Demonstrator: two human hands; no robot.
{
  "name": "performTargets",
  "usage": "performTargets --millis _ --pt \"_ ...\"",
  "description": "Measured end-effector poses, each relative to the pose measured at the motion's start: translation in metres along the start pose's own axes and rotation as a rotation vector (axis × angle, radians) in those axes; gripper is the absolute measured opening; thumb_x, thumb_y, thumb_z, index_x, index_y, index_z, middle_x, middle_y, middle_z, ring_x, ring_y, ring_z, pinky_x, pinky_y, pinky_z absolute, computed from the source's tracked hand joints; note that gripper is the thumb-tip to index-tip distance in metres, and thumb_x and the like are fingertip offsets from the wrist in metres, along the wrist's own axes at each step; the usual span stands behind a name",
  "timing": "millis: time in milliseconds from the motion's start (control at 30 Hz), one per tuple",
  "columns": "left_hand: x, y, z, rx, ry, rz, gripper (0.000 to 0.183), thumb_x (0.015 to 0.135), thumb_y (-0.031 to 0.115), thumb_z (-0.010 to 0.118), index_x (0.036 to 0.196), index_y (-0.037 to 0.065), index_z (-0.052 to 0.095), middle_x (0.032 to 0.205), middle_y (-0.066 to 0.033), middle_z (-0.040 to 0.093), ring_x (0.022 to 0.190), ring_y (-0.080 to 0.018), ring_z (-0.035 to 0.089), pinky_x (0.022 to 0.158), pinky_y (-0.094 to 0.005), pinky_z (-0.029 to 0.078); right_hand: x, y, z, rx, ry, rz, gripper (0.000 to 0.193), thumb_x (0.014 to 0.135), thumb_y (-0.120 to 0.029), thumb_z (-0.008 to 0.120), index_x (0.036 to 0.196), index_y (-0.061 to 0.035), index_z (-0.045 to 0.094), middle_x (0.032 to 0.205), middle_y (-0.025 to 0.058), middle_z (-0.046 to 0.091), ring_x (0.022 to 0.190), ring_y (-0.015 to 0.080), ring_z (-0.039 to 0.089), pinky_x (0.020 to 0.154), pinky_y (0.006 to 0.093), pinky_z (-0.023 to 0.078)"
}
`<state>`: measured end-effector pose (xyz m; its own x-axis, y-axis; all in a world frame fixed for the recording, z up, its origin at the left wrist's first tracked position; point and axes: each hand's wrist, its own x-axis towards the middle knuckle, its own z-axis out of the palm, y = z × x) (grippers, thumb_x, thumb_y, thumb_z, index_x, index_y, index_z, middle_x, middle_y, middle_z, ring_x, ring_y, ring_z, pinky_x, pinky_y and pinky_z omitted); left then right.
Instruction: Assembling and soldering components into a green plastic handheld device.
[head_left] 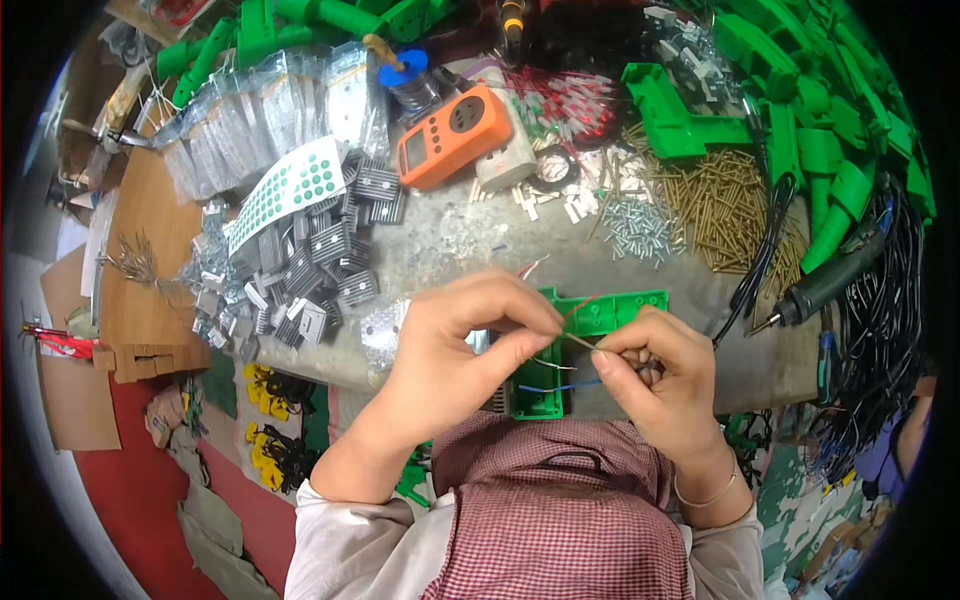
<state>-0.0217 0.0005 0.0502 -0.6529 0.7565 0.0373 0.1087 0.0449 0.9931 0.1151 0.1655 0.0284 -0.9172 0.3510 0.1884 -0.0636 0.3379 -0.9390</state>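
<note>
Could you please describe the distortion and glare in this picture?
Head view: the smooth grey worktable shows a bowed front edge, and corners fall black; head view: whitish glare on transparent plastic bags; head view: the thin blue wire is distinguishable.

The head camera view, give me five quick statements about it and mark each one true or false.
1. The left hand and right hand pinch a thin wire. True.
2. The orange device sits right of the gold-coloured screws. False: the orange device is left of the gold-coloured screws.
3. The green-dotted sheet rests on finned metal blocks. True.
4. The left hand holds the dark power tool. False: the dark power tool is at the right, apart from both hands.
</note>
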Motion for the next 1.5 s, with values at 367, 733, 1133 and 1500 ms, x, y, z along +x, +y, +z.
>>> performTargets --millis 367,733,1133,1500 --pt "0.004 0.001 0.006 0.134 -0.123 -0.016 0.006 0.078 -0.004 0.073 0.083 -0.001 0.070 0.083 -0.0087 0.070 0.077 -0.0163 0.067 0.070 -0.0269 0.053 -0.009 0.011 -0.008 0.336 -0.056 0.241 0.010 0.083 0.007 0.067 0.088 0.0013 0.062 0.086 0.0094 0.064 0.082 0.0169 0.064 0.076 0.0271 0.051" --pt "-0.026 0.021 0.012 0.766 -0.231 0.336 0.040 0.070 0.007 0.080 0.109 0.004 0.070 0.077 -0.0057 0.062 0.066 -0.0190 0.061 0.056 -0.0303 0.047 -0.011 0.004 -0.020 0.079 -0.047 -0.023 0.020 0.078 0.008 0.072 0.092 -0.0029 0.064 0.085 0.0075 0.065 0.072 0.0182 0.064 0.065 0.0290 0.053" --pt "-0.068 0.029 -0.018 1.101 0.141 0.367 0.024 0.060 0.008 0.074 0.082 0.001 0.070 0.075 -0.0063 0.065 0.064 -0.0246 0.059 0.054 -0.0361 0.045 -0.012 0.010 -0.030 -0.131 -0.289 -0.199 0.010 0.081 -0.009 0.075 0.086 -0.0042 0.068 0.069 0.0072 0.059 0.055 0.0236 0.059 0.050 0.0321 0.046" --pt "-0.022 -0.041 -0.009 0.694 -0.101 0.529 0.025 0.071 0.012 0.078 0.095 0.008 0.073 0.096 -0.0066 0.069 0.099 -0.0279 0.064 0.088 -0.0422 0.048 -0.009 0.006 0.004 0.268 -0.130 0.231 0.015 0.094 -0.008 0.067 0.100 0.0041 0.061 0.083 0.0039 0.064 0.070 0.0093 0.059 0.062 0.0223 0.048"
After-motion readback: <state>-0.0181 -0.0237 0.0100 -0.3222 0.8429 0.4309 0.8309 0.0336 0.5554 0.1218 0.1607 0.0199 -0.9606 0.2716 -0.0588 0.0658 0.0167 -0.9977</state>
